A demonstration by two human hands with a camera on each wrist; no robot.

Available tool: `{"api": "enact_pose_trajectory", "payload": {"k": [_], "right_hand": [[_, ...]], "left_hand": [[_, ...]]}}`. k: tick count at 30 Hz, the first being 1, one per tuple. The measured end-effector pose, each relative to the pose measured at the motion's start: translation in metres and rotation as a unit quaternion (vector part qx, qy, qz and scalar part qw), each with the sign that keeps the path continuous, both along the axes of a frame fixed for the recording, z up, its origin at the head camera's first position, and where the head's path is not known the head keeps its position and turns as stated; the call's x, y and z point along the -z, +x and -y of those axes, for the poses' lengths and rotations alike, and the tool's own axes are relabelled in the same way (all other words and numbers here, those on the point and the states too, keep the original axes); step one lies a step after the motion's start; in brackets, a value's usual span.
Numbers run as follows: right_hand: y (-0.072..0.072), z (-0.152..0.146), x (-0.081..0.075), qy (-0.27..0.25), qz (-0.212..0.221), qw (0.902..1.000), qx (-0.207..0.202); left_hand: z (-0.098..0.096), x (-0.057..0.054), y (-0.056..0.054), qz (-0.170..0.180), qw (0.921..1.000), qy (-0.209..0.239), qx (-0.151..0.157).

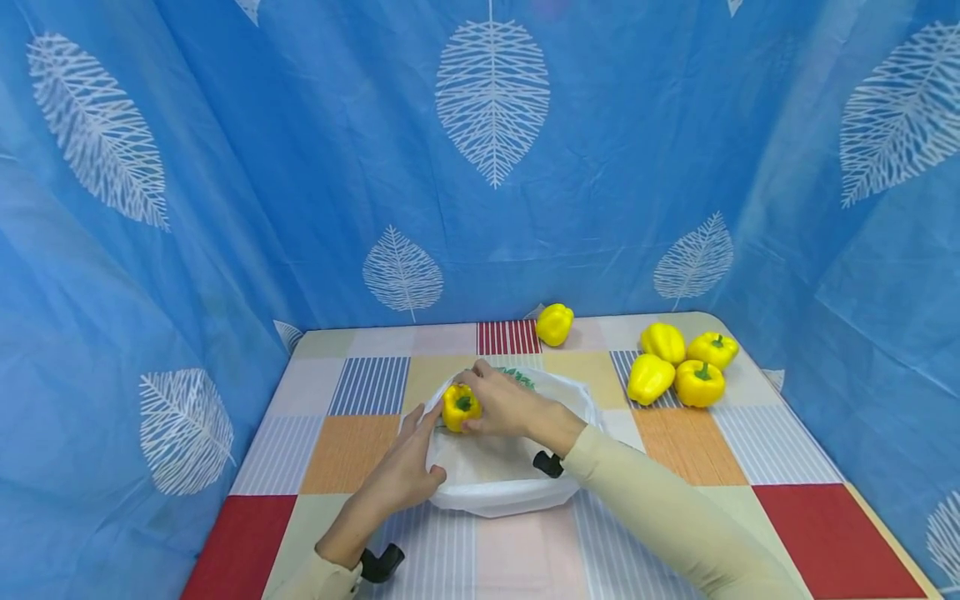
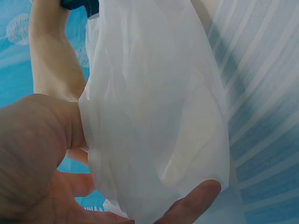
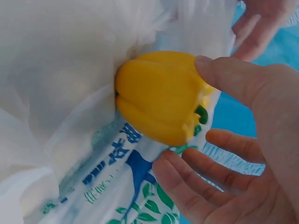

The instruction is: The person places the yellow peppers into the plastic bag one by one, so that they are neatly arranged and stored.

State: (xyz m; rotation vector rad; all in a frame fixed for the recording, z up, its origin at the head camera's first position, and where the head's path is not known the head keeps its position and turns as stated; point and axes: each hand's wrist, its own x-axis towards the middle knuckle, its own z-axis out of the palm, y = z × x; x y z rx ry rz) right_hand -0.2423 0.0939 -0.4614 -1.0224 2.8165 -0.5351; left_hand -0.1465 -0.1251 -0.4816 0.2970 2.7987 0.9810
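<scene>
A white plastic bag with green and blue print lies with its mouth spread on the table. Inside, near its left side, is a yellow bell pepper with a green stem. My right hand reaches over it; in the right wrist view the thumb touches the pepper while the other fingers are spread below it, apart from its skin. My left hand holds the bag's left edge, the wall passing between thumb and fingers. In the left wrist view the bag hides part of those fingers.
One yellow pepper lies at the back edge of the table. Several more, among them an upright pepper, are grouped at the back right. A patchwork cloth covers the table, and a blue curtain with white leaves hangs around it.
</scene>
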Motion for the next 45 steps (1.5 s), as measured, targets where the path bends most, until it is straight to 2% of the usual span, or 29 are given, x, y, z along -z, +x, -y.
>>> {"api": "enact_pose_trajectory", "payload": {"k": [12,16,22,28,33,38,45], "right_hand": [[-0.014,-0.029,-0.028,-0.044,0.005,0.9984,0.035],[-0.024,-0.046,-0.037,-0.064,0.006,0.9968,0.047],[-0.041,-0.074,-0.052,-0.092,0.007,0.993,0.074],[-0.063,-0.1,-0.059,-0.108,0.004,0.9897,0.093],[-0.086,-0.123,-0.059,-0.095,-0.001,0.989,0.113],[-0.109,-0.142,-0.051,-0.078,0.011,0.9873,0.138],[-0.125,-0.154,-0.03,-0.063,0.036,0.9848,0.157]], "left_hand": [[-0.001,0.001,-0.002,0.018,0.9994,-0.017,-0.023],[-0.001,0.003,-0.001,0.024,0.9993,-0.012,-0.025],[-0.001,0.005,-0.001,0.014,0.9996,-0.014,-0.02],[-0.001,0.006,-0.001,0.014,0.9995,-0.018,-0.021],[-0.001,0.005,0.0,0.015,0.9995,-0.014,-0.022],[-0.001,0.006,-0.001,0.01,0.9995,-0.016,-0.023],[-0.001,0.007,-0.001,0.012,0.9995,-0.024,-0.018]]}}
